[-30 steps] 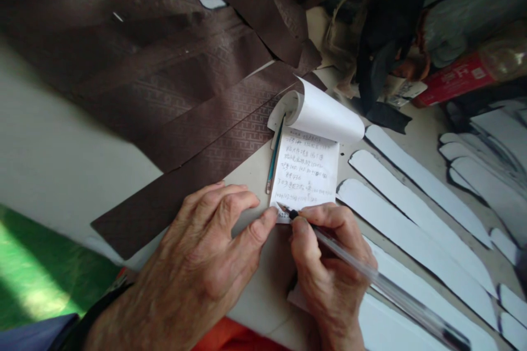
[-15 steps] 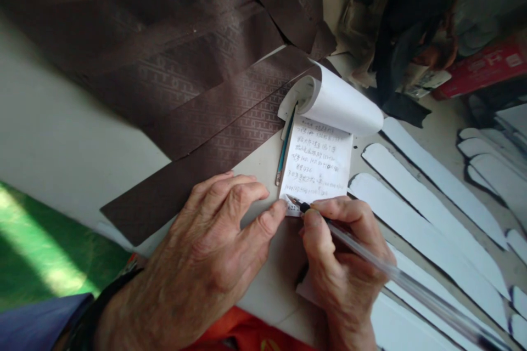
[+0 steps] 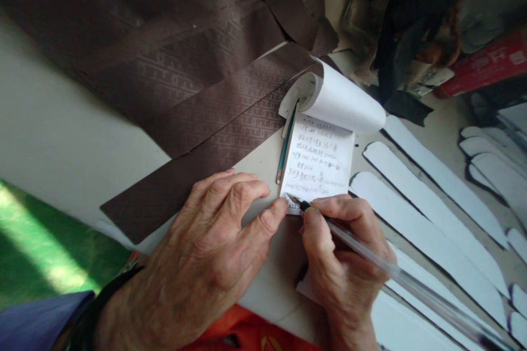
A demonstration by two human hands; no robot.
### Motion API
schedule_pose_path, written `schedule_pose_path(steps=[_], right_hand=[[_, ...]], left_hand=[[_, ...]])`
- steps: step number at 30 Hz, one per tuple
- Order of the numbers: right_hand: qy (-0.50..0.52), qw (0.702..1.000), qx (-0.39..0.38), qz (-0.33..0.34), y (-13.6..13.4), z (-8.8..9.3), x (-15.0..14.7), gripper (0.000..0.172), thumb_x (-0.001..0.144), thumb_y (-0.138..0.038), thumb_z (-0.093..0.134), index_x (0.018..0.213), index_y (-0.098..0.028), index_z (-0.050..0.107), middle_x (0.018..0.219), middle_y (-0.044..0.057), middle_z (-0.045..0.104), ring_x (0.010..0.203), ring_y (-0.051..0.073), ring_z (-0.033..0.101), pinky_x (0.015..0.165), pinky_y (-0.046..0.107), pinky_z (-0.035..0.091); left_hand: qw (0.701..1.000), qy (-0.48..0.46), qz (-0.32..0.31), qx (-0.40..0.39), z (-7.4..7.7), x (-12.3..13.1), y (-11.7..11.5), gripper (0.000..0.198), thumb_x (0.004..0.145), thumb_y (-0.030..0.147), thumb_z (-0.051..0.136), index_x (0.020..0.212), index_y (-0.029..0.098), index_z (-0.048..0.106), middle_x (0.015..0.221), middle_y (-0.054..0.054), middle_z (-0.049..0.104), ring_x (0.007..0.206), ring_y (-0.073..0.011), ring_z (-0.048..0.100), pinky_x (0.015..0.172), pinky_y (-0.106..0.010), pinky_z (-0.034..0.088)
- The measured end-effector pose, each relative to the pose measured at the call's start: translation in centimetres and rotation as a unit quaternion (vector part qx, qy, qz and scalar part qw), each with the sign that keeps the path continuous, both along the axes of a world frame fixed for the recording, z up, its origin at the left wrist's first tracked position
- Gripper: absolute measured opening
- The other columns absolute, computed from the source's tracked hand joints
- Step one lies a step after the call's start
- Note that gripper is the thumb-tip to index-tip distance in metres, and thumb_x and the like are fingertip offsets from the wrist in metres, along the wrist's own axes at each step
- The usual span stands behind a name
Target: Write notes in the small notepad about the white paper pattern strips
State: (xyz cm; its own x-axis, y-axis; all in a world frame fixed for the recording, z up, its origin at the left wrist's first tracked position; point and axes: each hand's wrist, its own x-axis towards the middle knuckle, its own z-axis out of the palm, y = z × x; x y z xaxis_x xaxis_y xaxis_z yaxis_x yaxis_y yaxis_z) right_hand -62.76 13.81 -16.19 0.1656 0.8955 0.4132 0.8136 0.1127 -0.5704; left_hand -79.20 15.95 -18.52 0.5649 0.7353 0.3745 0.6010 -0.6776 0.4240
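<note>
A small white notepad (image 3: 319, 159) lies open on the table, its upper pages rolled back, the page covered in handwriting. My right hand (image 3: 341, 263) is closed round a clear pen (image 3: 395, 274), whose tip rests on the pad's bottom left corner. My left hand (image 3: 206, 263) lies on the table beside it, fingers spread and bent, the thumb tip pressing the pad's lower left corner. A green pencil (image 3: 285, 145) lies along the pad's left edge.
Long strips of brown patterned material (image 3: 197, 120) cover the table's left and back. White cut-out shapes (image 3: 428, 225) fan out on the right. Dark scraps and a red box (image 3: 481, 66) crowd the back right. A green surface (image 3: 45, 247) shows at lower left.
The view has shifted a little, so the pad sits slightly further right and higher. The pen tip stays at the pad's bottom corner, and both hands keep their hold.
</note>
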Motion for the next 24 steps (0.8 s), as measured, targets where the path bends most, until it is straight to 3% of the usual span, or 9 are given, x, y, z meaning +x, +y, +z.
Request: schedule_pose_path(steps=[24], right_hand=[[-0.007,1.0,-0.002,0.0,0.14,0.11,0.01,0.013,0.078,-0.01,0.057,0.074,-0.021,0.051,0.06,-0.008,0.054,0.047,0.005,0.052,0.046,0.014,0.044]], left_hand=[[1.0,0.001,0.002,-0.005,0.11,-0.02,-0.08,0.034,0.088,0.014,0.059,0.122,0.017,0.058,0.114,-0.01,0.055,0.115,-0.0265,0.051,0.097,-0.047,0.045]])
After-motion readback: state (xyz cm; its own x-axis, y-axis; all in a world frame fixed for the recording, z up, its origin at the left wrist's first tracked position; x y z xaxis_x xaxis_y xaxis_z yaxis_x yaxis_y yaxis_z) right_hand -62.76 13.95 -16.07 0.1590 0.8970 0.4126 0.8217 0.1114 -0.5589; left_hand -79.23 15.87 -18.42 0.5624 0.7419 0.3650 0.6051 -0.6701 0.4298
